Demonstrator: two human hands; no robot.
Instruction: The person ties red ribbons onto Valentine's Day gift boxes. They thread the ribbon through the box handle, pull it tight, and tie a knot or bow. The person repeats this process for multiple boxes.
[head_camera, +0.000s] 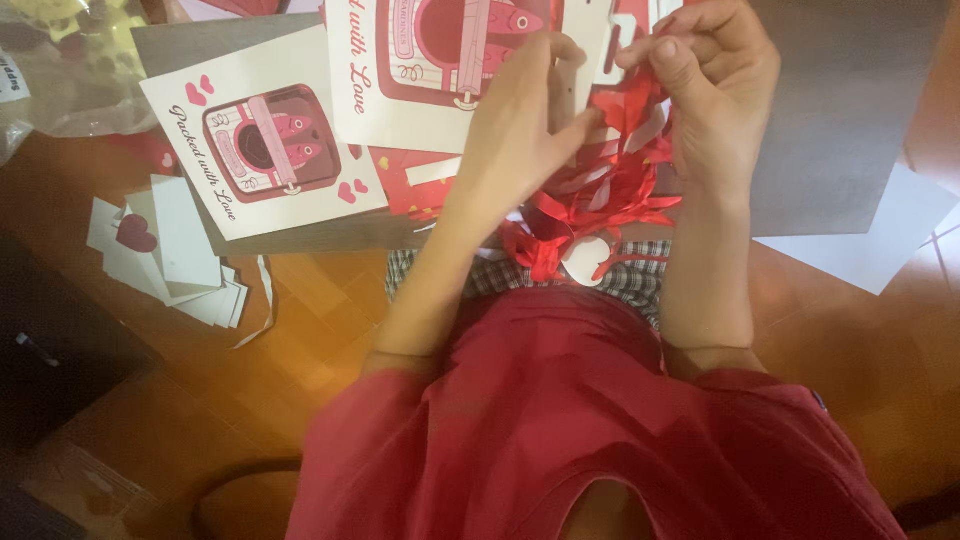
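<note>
Ribbon (600, 195), red and curled into a tangle of strands, hangs between the two hands and trails down toward the person's lap, where its lower loops bunch beside a small white heart tag (583, 262). The right hand (715, 85) pinches the top of the ribbon with thumb and fingers closed on a strand, up near the upper edge of the view. The left hand (520, 125) lies just to the left of it, fingers curled, holding the white card (430, 70) printed with a pink and red tin picture; its fingertips touch the ribbon's upper strands (whether it grips one too, I cannot tell). So the ribbon's long axis runs roughly top to bottom, from the right hand's pinch down to the lap, and the right hand is the nearer one to its upper end. A second card (265, 140) lies on the grey surface (850, 130) to the left, with a stack of small white cards (170, 250) on the wooden floor (310, 330).
</note>
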